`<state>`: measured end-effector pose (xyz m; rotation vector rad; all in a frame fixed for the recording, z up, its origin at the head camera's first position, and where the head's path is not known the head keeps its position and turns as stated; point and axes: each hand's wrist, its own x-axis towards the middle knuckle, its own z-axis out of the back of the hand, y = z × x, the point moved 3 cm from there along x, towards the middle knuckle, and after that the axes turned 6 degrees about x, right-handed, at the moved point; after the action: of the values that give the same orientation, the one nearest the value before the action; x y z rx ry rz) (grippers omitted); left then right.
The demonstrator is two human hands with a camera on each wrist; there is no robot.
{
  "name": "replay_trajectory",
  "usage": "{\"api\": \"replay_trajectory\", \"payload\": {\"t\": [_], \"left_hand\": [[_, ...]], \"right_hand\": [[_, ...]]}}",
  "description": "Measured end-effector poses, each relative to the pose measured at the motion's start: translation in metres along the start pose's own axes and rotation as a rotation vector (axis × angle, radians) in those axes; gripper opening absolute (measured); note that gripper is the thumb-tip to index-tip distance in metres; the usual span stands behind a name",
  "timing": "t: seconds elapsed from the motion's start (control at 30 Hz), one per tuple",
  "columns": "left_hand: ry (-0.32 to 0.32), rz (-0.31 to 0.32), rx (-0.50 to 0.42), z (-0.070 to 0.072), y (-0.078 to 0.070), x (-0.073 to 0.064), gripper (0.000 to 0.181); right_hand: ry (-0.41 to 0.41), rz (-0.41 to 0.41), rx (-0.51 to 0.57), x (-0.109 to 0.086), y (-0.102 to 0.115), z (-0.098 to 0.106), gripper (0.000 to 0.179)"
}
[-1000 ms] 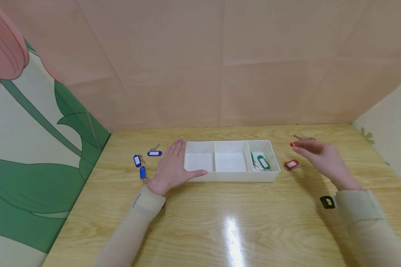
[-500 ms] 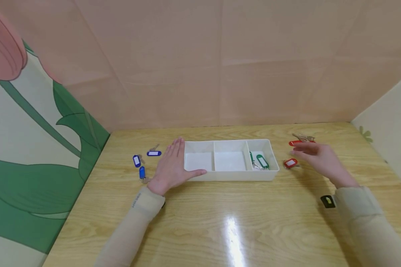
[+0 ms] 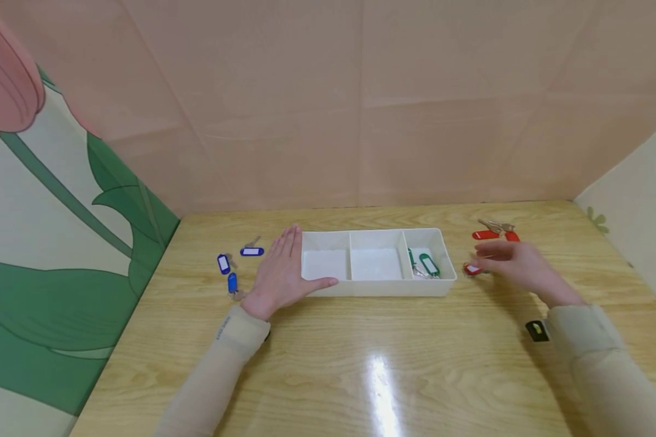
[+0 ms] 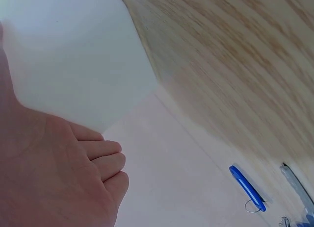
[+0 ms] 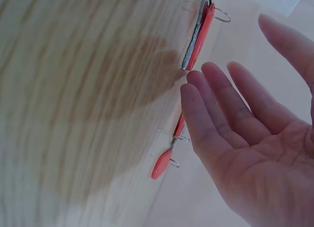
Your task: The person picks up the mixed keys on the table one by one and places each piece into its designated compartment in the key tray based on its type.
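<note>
My left hand (image 3: 279,273) rests against the left end of a white three-compartment tray (image 3: 377,289), fingers straight and thumb along its front wall. In the left wrist view, the palm and fingers (image 4: 109,163) lie against the tray's white wall (image 4: 78,60). The right hand (image 3: 519,267) hovers over a red key tag (image 3: 472,269) right of the tray, partly covering it. Seen from the right wrist, its fingers are extended and the thumb stands apart, holding nothing; a red key tag (image 5: 202,36) lies beyond the fingertips. Green key tags (image 3: 429,264) sit in the right compartment.
Two more red key tags (image 3: 485,235) with keys (image 3: 494,225) lie behind the right hand. Several blue key tags (image 3: 224,263) with keys lie left of the tray. A pink backdrop (image 3: 361,121) stands at the wooden table's (image 3: 328,364) back edge.
My right hand has shifted from the back red tags toward the nearer red key tag, uncovering a second back tag. The left hand and tray stay in place.
</note>
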<state>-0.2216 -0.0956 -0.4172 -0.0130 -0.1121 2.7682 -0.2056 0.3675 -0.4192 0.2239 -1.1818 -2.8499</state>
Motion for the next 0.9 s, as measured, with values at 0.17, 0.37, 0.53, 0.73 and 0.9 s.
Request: {"api": "replay_trajectory", "payload": {"t": [0.17,0.37,0.53,0.73,0.9], "left_hand": [[-0.006,-0.003,-0.003,0.0004,-0.0003,-0.0008,0.135],[-0.001,-0.001,0.006,0.0000,-0.0002,-0.0011,0.135],[0.000,0.003,0.009,-0.0001,-0.0002,-0.0014,0.135],[-0.003,0.001,0.009,0.0001,-0.0002,-0.0013,0.135],[-0.011,-0.007,0.010,0.0002,-0.0001,-0.0011,0.135]], "right_hand": [[0.012,-0.008,-0.028,0.0009,-0.0025,-0.0014,0.069],[0.034,0.001,-0.031,-0.0002,-0.0041,-0.0031,0.061],[0.052,0.022,-0.050,-0.0007,-0.0047,-0.0046,0.052],[0.073,0.020,-0.084,-0.0014,-0.0023,-0.0046,0.043],[0.082,0.020,-0.101,-0.0028,-0.0002,-0.0048,0.039]]}}
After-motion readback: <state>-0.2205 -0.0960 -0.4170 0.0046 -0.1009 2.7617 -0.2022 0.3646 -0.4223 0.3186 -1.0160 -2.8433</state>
